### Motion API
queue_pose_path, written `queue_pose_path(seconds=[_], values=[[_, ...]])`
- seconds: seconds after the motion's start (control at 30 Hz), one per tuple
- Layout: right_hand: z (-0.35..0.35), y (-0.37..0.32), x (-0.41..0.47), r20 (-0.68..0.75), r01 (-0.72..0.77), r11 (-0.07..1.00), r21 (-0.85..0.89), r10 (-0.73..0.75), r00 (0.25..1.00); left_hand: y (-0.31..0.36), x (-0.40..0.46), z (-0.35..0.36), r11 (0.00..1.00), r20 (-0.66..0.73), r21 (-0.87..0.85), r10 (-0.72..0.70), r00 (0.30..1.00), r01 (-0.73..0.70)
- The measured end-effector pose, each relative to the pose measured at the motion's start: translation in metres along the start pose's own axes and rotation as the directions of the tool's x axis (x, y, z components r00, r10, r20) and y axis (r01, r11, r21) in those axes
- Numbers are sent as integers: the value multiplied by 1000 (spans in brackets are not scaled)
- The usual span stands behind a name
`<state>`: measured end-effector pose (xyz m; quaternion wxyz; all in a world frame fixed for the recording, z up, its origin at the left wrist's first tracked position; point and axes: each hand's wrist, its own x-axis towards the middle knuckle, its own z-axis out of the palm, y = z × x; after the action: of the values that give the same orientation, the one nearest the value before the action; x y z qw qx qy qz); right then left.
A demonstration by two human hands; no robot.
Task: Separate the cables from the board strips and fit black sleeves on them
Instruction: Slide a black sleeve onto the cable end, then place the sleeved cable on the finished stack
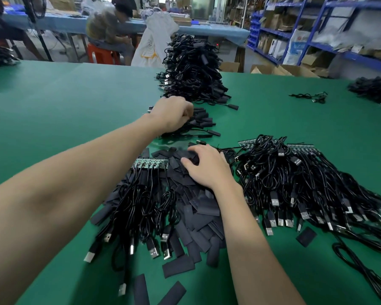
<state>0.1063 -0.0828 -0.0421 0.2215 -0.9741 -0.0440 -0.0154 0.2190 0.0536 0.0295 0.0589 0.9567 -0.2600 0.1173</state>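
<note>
My left hand [172,114] reaches out over a small pile of sleeved cables [198,126], its fingers curled down around one of them. Nearer to me, my right hand [207,166] rests with spread fingers on a heap of loose black sleeves [198,208]. Left of that heap lies a green board strip [151,163] with black USB cables [141,208] still joined to it. More board strips with cables [295,172] are piled on the right. My fingers hide exactly what they touch.
A tall heap of finished black cables [191,69] stands beyond my left hand on the green table [64,102]. A loose cable [310,96] and another cable pile [374,89] lie far right. A seated person works behind, beside blue shelving.
</note>
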Motion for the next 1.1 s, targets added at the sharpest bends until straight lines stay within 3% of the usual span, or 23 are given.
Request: queue_pose_path(seconds=[0.1, 0.17, 0.3, 0.37, 0.53, 0.87, 1.1], values=[[0, 3, 2, -14, -10, 1000, -17, 10, 1000, 1, 0, 19, 996, -79, 73, -36, 996, 42], [0, 4, 4, -39, -22, 999, -40, 20, 999, 6, -4, 25, 992, -115, 0, -128, 985, 129], [0, 5, 5, -169, -46, 998, -50, 36, 985, 17, -20, 33, 984, 147, -73, -152, 977, 164], [-4, 8, 6, -239, -48, 998, -40, 37, 970, 19, -32, 37, 974, 184, -160, -131, 974, 161], [-5, 22, 4, -50, -68, 988, -139, 61, 997, 20, -58, 35, 961, 232, -241, -77, 970, 134], [-13, 24, -18, -198, -130, 990, 54, 138, 971, 36, -104, 32, 943, 222, -313, -39, 974, 109], [-16, 24, -27, -172, -207, 969, 137, 229, 958, 34, -112, 25, 904, 231, -406, -42, 972, 136]])
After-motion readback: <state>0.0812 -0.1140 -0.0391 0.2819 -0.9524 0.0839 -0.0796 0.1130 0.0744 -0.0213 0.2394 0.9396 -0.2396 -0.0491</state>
